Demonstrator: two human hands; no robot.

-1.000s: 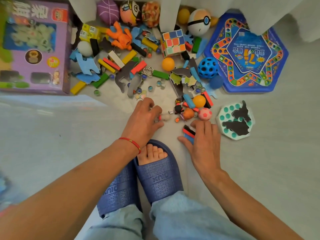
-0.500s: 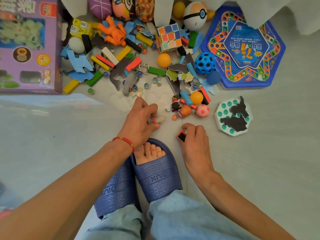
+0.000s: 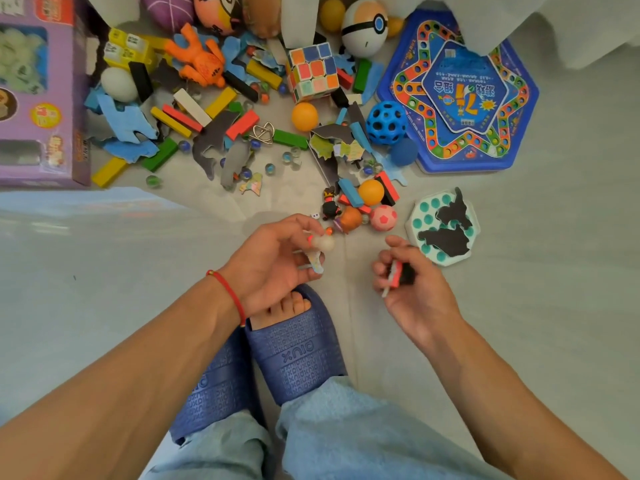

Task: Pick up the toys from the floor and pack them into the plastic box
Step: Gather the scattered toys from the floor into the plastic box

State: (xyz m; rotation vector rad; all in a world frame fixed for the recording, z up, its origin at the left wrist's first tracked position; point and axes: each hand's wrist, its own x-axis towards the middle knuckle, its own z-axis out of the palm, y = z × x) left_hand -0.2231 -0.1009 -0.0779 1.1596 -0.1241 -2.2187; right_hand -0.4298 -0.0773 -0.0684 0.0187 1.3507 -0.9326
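Toys in hand: our left hand (image 3: pixel 277 261) curls round a small pale figure (image 3: pixel 320 244); right hand (image 3: pixel 412 289) pinches a red-and-black block (image 3: pixel 398 273). Both look light and rigid; fingertip pinches should suffice. Plastic box unseen.

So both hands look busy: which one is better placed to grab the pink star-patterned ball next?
Probably the right hand: it is nearer the pink star-patterned ball, though it grips a red-and-black block; the left hand holds small toys.
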